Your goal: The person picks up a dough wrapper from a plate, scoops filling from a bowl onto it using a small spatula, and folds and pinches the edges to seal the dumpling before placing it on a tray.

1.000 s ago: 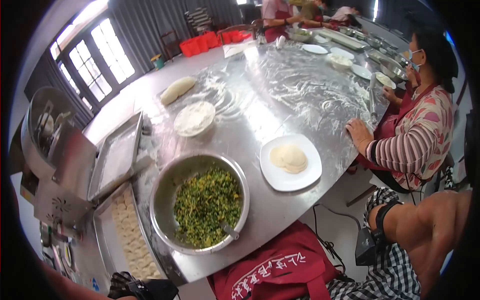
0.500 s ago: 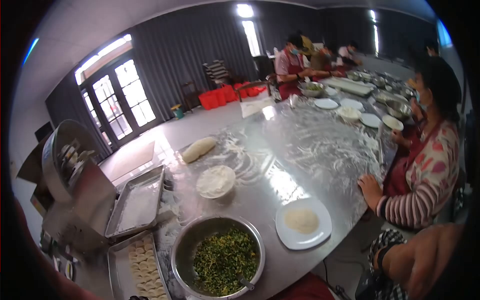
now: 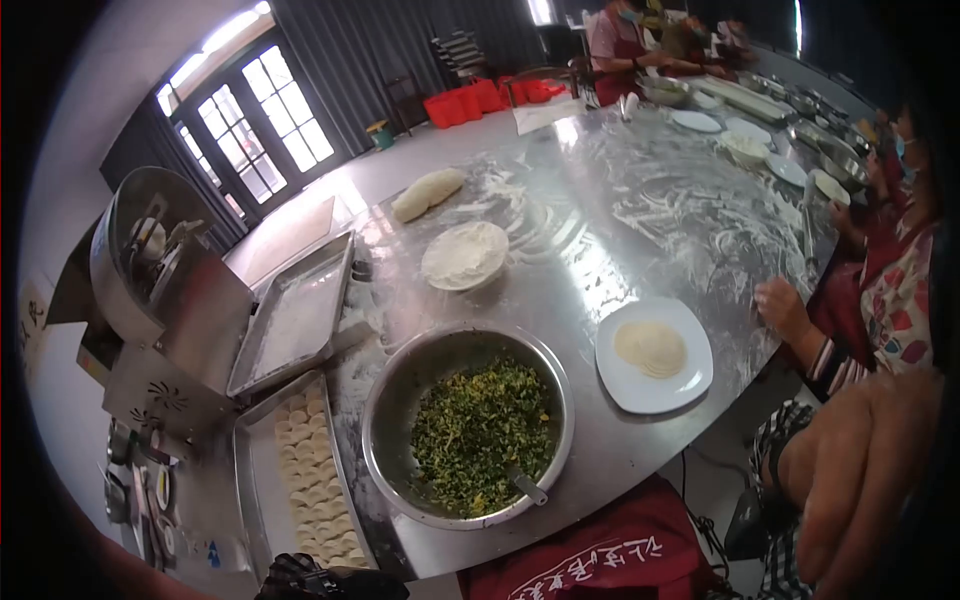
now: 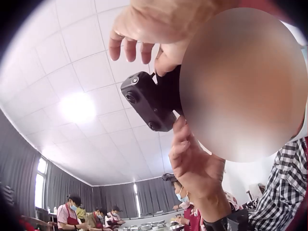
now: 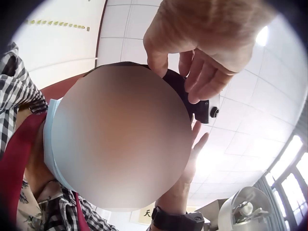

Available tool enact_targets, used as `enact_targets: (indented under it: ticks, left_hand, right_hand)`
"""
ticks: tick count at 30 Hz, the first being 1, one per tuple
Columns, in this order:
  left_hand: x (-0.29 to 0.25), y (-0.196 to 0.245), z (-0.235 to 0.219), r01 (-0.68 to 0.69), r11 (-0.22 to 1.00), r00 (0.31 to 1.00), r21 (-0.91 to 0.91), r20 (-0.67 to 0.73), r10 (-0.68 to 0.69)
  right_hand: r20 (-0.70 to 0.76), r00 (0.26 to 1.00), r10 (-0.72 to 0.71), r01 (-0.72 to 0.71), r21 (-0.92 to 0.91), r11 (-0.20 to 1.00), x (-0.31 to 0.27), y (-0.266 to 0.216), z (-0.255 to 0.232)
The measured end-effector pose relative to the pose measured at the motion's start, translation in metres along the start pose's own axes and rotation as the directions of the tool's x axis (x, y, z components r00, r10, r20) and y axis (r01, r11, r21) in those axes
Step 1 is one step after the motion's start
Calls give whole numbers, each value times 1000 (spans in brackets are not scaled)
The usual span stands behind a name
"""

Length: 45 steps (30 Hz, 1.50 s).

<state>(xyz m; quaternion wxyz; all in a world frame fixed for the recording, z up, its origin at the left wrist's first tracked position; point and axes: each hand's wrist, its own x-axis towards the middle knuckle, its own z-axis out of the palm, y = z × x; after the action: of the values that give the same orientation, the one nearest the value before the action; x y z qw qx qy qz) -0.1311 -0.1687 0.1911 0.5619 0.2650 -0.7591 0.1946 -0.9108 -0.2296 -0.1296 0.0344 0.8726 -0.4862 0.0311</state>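
Both hands are up at the black head-worn camera (image 4: 149,101). In the right wrist view my right hand (image 5: 207,48) curls its thumb and fingers about the dark camera mount, the fingertips at the camera. My left hand (image 4: 154,29) hangs over the camera in the left wrist view, fingers loosely bent and thumb close to the mount. Lower in that view, the right hand's fingertips reach the camera's underside. The head view catches a blurred bare forearm (image 3: 860,480) at its right edge and a black strap (image 3: 320,580) at its bottom.
On the floured steel table (image 3: 540,290) stand a bowl of chopped green filling (image 3: 480,440), a white plate with dough wrappers (image 3: 650,355), a flour bowl (image 3: 465,255), a dough log (image 3: 428,194) and a tray of dumplings (image 3: 255,480). A masked person (image 3: 895,290) is at the right.
The head view has tilted up and then back down, with the table things now further right. The neighbour's hand has lifted off the table edge. My right forearm stays at the right edge.
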Motion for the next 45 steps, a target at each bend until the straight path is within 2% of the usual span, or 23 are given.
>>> enact_targets:
  ticks: [4,6,7,10,11,12,13,14,15,16,17,18,20,21,22,24,26,27,28,29,31,38,45]
  left_hand:
    - [-13,10,0,55,996,997,69,-55,-51]
    - [-24,16,1,107,992,994,73,-42,-104]
    - [-28,19,2,129,989,991,76,-38,-126]
    - [-34,27,2,173,981,985,92,-36,-171]
    - [-34,30,2,182,978,983,98,-42,-178]
    - [-35,34,2,194,976,981,98,-42,-190]
    - [-36,36,1,207,974,978,94,-19,-206]
    - [-36,38,-2,221,971,975,92,8,-222]
    - [-37,40,-4,231,968,972,93,27,-235]
    - [-38,41,-4,235,967,971,93,29,-239]
    - [-38,41,-1,237,967,971,92,19,-240]
    - [-36,48,1,240,966,970,91,12,-242]
    - [-53,52,17,429,878,903,-214,141,-407]
    - [-65,52,21,499,807,867,-316,186,-463]
    - [-78,53,24,562,720,826,-407,234,-513]
    - [-98,63,34,678,571,717,-463,242,-654]
    - [-117,69,35,794,379,567,-476,355,-743]
    - [-125,69,37,829,293,499,-476,395,-771]
    - [-133,71,38,830,288,497,-477,401,-769]
    - [-141,73,39,855,187,422,-484,438,-794]
    - [-150,77,43,871,66,318,-486,456,-831]
    - [-171,76,46,888,8,240,-460,449,-861]
    - [-174,77,49,902,-21,197,-432,454,-869]
  right_hand:
    - [265,948,-178,134,175,975,83,-119,-117]
    - [408,875,-261,138,306,942,133,-147,-187]
    - [467,830,-305,130,368,921,116,-142,-199]
    - [586,680,-441,83,536,840,164,-244,-265]
    - [609,628,-484,62,581,811,135,-190,-281]
    - [628,574,-526,28,627,778,202,-316,-311]
    - [633,517,-576,-22,683,730,250,-402,-333]
    - [630,513,-583,-51,701,712,244,-404,-314]
    - [148,813,-563,93,922,377,240,-405,-282]
    - [-341,896,-283,376,923,77,238,-402,-244]
    - [-681,719,138,694,715,-84,238,-395,-216]
    - [-645,752,136,652,758,-14,250,-376,-201]
    - [-373,898,232,353,927,123,269,-347,-168]
    - [-258,920,296,183,949,257,276,-334,-152]
    - [-267,921,283,150,915,375,284,-320,-128]
    - [-168,940,296,5,877,480,291,-294,-87]
    - [-226,927,299,-40,733,679,295,-293,-68]
    - [-220,927,304,-48,734,677,298,-291,-56]
    - [-284,930,233,16,664,747,301,-288,-44]
    - [-341,927,154,81,584,808,304,-286,-36]
    - [-322,931,173,29,539,842,310,-284,-27]
    - [-132,971,202,-146,343,928,324,-279,-31]
    - [51,974,221,-221,437,872,336,-272,-42]
